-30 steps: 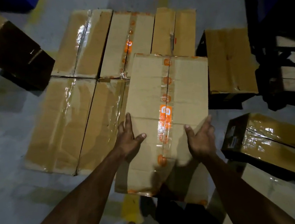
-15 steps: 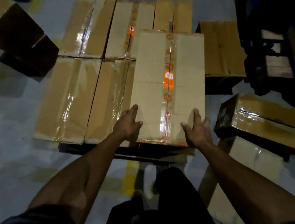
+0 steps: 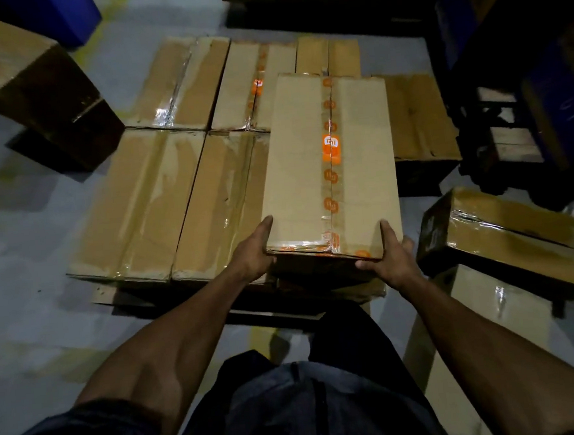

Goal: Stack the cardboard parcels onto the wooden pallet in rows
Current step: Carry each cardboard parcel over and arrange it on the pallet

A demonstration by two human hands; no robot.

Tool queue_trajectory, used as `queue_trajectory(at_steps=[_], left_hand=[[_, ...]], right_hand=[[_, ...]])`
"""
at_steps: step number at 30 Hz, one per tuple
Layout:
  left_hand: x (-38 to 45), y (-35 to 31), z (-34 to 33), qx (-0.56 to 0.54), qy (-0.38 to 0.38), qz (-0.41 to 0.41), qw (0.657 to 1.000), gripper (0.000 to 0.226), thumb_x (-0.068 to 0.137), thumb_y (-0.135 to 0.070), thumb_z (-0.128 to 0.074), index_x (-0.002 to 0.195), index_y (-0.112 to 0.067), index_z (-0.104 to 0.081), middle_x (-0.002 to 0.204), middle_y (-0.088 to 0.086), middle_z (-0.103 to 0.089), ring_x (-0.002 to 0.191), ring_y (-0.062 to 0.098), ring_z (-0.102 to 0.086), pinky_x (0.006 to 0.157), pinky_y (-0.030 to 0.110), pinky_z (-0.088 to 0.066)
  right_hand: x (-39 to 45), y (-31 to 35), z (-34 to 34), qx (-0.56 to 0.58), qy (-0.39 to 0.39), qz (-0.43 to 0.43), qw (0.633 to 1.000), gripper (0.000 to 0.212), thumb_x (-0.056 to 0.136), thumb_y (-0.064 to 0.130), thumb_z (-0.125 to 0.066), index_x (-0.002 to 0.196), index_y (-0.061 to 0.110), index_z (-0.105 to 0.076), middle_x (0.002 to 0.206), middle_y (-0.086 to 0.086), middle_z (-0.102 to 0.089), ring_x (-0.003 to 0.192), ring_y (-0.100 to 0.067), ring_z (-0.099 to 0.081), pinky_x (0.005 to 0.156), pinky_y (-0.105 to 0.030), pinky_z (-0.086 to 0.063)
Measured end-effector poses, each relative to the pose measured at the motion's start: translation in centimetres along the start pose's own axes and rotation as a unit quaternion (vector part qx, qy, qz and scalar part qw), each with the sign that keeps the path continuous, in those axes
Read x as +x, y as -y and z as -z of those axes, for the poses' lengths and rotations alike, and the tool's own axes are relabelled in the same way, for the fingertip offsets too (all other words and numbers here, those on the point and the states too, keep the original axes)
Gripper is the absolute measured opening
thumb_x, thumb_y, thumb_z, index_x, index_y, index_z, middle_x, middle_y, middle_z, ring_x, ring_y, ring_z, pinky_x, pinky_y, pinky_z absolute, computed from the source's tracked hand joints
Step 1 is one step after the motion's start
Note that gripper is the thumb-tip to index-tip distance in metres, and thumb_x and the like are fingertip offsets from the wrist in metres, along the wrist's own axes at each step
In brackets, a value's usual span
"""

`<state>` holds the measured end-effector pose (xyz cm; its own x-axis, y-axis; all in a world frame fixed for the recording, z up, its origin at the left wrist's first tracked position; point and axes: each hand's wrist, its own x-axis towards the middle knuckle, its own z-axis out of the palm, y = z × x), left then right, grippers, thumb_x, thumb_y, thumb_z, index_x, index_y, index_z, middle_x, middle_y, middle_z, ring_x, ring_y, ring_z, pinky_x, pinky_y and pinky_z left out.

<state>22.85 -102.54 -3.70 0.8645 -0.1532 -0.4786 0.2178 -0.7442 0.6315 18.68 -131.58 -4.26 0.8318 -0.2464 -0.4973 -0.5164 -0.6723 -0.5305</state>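
Note:
A long cardboard parcel (image 3: pixel 299 168) with orange-printed tape lies lengthwise at the right of the wooden pallet (image 3: pixel 188 295), its top higher than the parcels beside it. My left hand (image 3: pixel 252 251) grips its near left corner, thumb up the side. My right hand (image 3: pixel 390 255) grips its near right corner, thumb on top and fingers underneath. Several taped parcels fill the pallet in two rows: two at the near left (image 3: pixel 140 208) and more behind (image 3: pixel 182 84).
Loose parcels lie on the floor at the right (image 3: pixel 521 243), near right (image 3: pixel 486 318), far right (image 3: pixel 418 117) and far left (image 3: pixel 17 77). A dark pallet stack (image 3: pixel 498 132) stands at the right. My legs are close to the pallet's front edge.
The parcel has come down and slid forward onto the right of the pallet. Both hands moved from flat on its top to its near corners.

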Motion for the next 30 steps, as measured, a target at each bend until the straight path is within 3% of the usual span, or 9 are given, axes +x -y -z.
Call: queue_trajectory(at_steps=[5, 15, 21, 26, 30], left_hand=[[0.4, -0.1, -0.3, 0.007, -0.046, -0.008, 0.999, 0.095, 0.083, -0.001, -0.076, 0.158, -0.026, -0.023, 0.157, -0.002, -0.04, 0.126, 0.03, -0.055, 0.099, 0.028, -0.044], [-1.8, -0.9, -1.7, -0.003, -0.031, -0.008, 0.999, 0.094, 0.082, -0.006, -0.078, 0.157, -0.028, -0.025, 0.148, 0.004, -0.052, 0.122, 0.031, -0.058, 0.101, 0.031, -0.048], [-2.0, -0.8, -2.4, -0.037, -0.026, 0.0, 0.999, 0.094, 0.081, -0.001, -0.077, 0.156, -0.027, -0.028, 0.155, -0.002, -0.042, 0.137, 0.024, -0.046, 0.108, 0.023, -0.037], [-0.7, -1.0, -2.1, -0.04, -0.032, -0.001, 0.999, 0.094, 0.079, -0.001, -0.079, 0.156, -0.027, -0.03, 0.153, -0.002, -0.044, 0.125, 0.022, -0.056, 0.097, 0.018, -0.042], [0.1, -1.2, -1.7, -0.039, -0.03, -0.004, 0.999, 0.096, 0.077, -0.001, -0.081, 0.155, -0.024, -0.031, 0.154, 0.0, -0.044, 0.132, 0.024, -0.05, 0.107, 0.023, -0.04]], right_hand=[[0.1, 0.4, -0.3, -0.003, -0.046, -0.004, 0.999, 0.109, 0.071, 0.035, -0.088, 0.156, 0.033, -0.02, 0.131, -0.017, -0.033, 0.116, -0.04, -0.048, 0.107, -0.042, -0.042], [-2.8, -1.2, 1.1, 0.007, -0.04, -0.028, 0.999, 0.102, 0.076, 0.028, -0.086, 0.155, 0.033, -0.022, 0.139, -0.019, -0.031, 0.126, -0.043, -0.044, 0.11, -0.049, -0.039], [-3.3, -1.6, 1.4, 0.001, -0.039, -0.031, 0.999, 0.103, 0.076, 0.027, -0.086, 0.156, 0.031, -0.022, 0.14, -0.02, -0.032, 0.127, -0.042, -0.043, 0.108, -0.043, -0.038], [-1.8, -1.1, 1.7, 0.003, -0.038, -0.031, 0.999, 0.103, 0.077, 0.027, -0.085, 0.157, 0.03, -0.021, 0.141, -0.02, -0.031, 0.127, -0.042, -0.042, 0.109, -0.042, -0.036], [-1.2, -0.8, 1.8, 0.005, -0.033, -0.025, 0.999, 0.102, 0.077, 0.026, -0.085, 0.157, 0.029, -0.021, 0.142, -0.021, -0.029, 0.127, -0.043, -0.042, 0.111, -0.043, -0.035]])
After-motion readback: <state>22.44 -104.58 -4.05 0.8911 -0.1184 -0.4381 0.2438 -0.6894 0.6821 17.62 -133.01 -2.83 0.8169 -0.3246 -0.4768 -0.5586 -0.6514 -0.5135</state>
